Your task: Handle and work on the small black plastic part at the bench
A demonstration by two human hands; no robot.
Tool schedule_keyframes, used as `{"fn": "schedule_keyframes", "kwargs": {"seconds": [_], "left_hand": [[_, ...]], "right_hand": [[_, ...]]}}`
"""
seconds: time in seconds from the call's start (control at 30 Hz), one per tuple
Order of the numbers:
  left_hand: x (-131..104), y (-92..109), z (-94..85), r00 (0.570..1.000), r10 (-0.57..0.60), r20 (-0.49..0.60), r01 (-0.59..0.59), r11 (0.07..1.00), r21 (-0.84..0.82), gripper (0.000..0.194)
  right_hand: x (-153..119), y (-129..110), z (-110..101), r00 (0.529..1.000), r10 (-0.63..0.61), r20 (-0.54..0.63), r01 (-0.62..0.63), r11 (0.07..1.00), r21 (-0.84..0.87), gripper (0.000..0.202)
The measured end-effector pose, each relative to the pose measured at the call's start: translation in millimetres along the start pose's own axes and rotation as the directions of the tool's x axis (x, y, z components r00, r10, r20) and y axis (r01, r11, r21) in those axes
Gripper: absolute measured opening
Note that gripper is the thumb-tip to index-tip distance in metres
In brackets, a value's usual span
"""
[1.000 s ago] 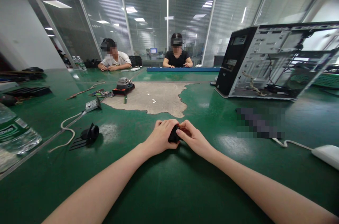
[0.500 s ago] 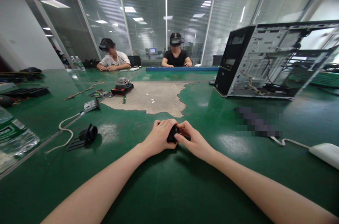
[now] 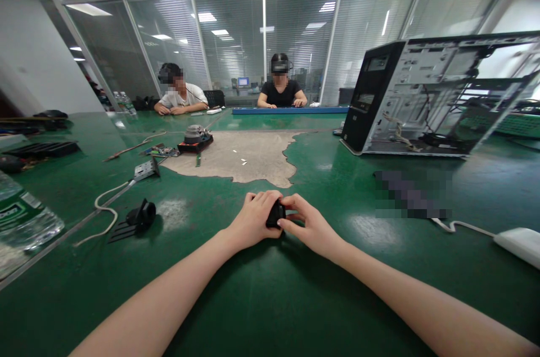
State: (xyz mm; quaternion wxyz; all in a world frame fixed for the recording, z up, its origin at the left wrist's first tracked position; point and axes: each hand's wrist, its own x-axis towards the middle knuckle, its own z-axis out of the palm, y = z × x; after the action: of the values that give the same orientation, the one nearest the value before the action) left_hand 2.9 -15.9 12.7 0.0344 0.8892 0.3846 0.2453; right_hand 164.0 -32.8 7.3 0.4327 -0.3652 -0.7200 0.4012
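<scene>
A small black block-like part [image 3: 275,215], its exact kind unclear, sits between my hands over the green table [image 3: 253,301]. My left hand [image 3: 254,216] wraps around it from the left, hiding much of it. From the right, my right hand [image 3: 304,221] grips its near edge with thumb and fingertips. To the left on the table lies a black plastic piece with a round end and prongs [image 3: 141,216]. Beyond it rests a metal-plated part [image 3: 146,167] with a pale cable.
An opened computer case [image 3: 405,98] stands at right. A pixelated dark object [image 3: 409,194] and a white power strip [image 3: 518,244] lie nearer. A water bottle [image 3: 25,213] is at left. Ahead is a bare worn patch [image 3: 253,154]. Two people [image 3: 281,90] sit across.
Almost nothing differs. My right thumb and fingers have shifted very slightly on the black part, while my left hand keeps its hold.
</scene>
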Motion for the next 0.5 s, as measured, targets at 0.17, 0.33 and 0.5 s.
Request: {"fn": "schedule_keyframes", "kwargs": {"seconds": [0.17,0.33,0.5], "left_hand": [[-0.3,0.2,0.2,1.0,0.0,-0.017,0.0,1.0,0.0,0.05],[0.5,0.9,0.8,1.0,-0.007,-0.017,0.007,1.0,0.007,0.051],[0.5,0.4,0.5,1.0,-0.005,-0.011,0.005,1.0,0.009,0.049]], "right_hand": [[0.3,5.5,2.4,0.997,0.073,-0.011,-0.072,0.992,0.101,0.017],[6.3,11.4,2.5,0.987,0.147,-0.066,-0.14,0.985,0.104,0.024],[5.3,8.1,0.2,0.989,0.15,-0.005,-0.15,0.987,0.065,0.021]]}}
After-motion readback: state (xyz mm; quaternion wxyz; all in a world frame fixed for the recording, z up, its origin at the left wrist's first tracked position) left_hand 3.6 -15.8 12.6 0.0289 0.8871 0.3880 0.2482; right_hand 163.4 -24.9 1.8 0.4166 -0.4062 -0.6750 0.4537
